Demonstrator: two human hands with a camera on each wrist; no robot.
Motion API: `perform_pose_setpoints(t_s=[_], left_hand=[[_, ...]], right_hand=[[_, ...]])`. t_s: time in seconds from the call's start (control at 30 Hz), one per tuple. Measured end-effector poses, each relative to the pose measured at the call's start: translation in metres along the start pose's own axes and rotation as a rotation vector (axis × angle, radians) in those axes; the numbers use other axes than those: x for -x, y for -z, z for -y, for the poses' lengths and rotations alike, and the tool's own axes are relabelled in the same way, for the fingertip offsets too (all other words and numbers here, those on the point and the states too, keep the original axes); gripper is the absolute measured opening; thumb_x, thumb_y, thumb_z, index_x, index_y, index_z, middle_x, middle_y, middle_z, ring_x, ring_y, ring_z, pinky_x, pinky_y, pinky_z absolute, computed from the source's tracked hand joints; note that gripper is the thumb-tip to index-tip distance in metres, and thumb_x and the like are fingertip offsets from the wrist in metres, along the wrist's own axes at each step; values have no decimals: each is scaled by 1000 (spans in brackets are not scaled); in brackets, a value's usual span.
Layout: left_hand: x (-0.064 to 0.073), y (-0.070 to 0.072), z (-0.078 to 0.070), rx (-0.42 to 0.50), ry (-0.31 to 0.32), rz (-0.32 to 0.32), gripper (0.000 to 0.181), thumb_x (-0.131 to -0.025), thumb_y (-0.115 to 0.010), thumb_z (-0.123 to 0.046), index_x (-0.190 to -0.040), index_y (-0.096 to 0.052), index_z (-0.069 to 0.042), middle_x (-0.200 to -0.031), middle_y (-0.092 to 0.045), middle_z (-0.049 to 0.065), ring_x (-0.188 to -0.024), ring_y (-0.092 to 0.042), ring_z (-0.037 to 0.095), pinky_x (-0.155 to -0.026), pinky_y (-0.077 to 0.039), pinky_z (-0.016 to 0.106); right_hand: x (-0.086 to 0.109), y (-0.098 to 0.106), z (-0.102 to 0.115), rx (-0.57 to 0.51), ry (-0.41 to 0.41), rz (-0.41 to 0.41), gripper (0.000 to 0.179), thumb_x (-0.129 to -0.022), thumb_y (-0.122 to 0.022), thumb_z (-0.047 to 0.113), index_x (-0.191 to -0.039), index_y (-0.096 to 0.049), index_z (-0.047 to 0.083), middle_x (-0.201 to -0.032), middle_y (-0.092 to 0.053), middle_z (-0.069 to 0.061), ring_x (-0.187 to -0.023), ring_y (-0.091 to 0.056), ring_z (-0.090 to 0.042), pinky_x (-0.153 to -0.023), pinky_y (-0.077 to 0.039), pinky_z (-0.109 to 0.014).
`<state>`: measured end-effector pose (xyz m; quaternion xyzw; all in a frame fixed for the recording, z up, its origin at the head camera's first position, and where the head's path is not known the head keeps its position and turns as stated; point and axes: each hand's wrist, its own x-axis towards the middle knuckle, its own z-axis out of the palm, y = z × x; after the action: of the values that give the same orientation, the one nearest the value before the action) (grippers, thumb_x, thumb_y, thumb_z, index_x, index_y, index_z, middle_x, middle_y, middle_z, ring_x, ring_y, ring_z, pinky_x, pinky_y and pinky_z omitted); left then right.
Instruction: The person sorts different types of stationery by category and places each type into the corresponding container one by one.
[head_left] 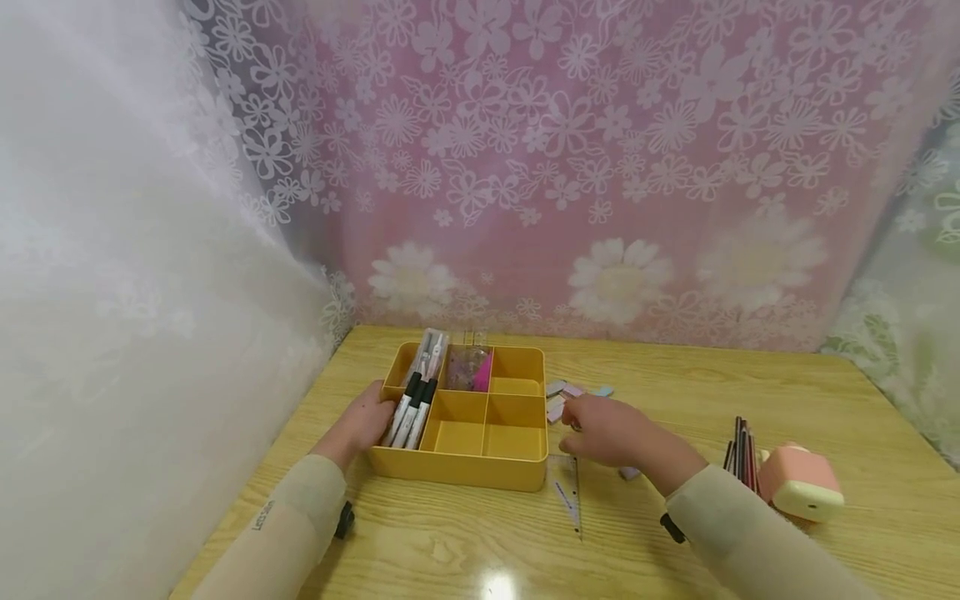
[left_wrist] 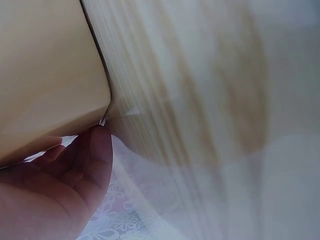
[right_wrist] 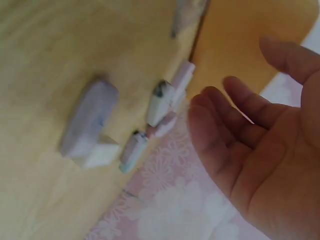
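Observation:
A yellow divided organizer box sits on the wooden table. My left hand holds its left wall, fingers at the rim; in the left wrist view, curled fingers meet the edge of the box. White markers with black caps lean in the left compartment, beside a slim clear case. My right hand hovers by the box's right side, fingers loosely bent and holding nothing. Beneath and beyond it lie several small pastel erasers, and a larger grayish-lavender one lies apart, touching a white block.
A clear triangular ruler lies at the box's front right corner. Dark pencils and a pink-and-cream sharpener are at the right. Clear and magenta items stand in the back middle compartment. Flowered curtains hang behind the table.

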<state>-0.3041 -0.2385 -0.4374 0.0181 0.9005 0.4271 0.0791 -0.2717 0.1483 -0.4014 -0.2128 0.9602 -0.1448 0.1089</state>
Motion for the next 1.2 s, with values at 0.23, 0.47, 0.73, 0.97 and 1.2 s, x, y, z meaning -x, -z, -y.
perform_pose_setpoints(t_s=[0.23, 0.47, 0.73, 0.97, 1.2], left_hand=[[-1, 0, 1, -3, 8, 1, 46, -106, -36, -20, -148, -38, -1, -146, -48, 22, -134, -45, 39, -114, -30, 59], [-1, 1, 2, 4, 18, 4, 48, -107, -37, -21, -150, -36, -1, -148, -47, 22, -136, -44, 39, -114, -29, 59], [1, 0, -1, -7, 5, 3, 48, -105, -38, -21, -149, -38, 0, -145, -49, 22, -133, -46, 38, -113, -32, 58], [1, 1, 0, -17, 14, -8, 48, -105, -39, -21, -149, -38, 0, -146, -49, 22, -134, -46, 38, -113, -31, 58], [0, 1, -1, -20, 9, -11, 48, -105, -40, -21, -148, -39, -1, -146, -49, 21, -134, -46, 38, -114, -31, 57]], right_hand=[[7, -23, 9, 33, -18, 83, 39, -80, -83, 39, -90, -60, 10, -85, -55, -2, -76, -52, -20, -68, -48, -43], [4, -37, 15, 173, -60, 72, 58, -71, -89, 44, -97, -59, 2, -91, -56, -10, -84, -57, -28, -74, -53, -50], [8, -32, 17, 212, -93, 97, 62, -71, -91, 39, -106, -61, -3, -95, -61, -14, -88, -61, -31, -77, -54, -52], [13, -26, 15, 146, -119, 142, 55, -69, -92, 41, -94, -59, 5, -86, -57, -7, -79, -55, -24, -74, -52, -50], [14, -25, 13, 132, -125, 172, 50, -70, -92, 40, -90, -59, 7, -82, -56, -5, -75, -53, -23, -72, -50, -49]])
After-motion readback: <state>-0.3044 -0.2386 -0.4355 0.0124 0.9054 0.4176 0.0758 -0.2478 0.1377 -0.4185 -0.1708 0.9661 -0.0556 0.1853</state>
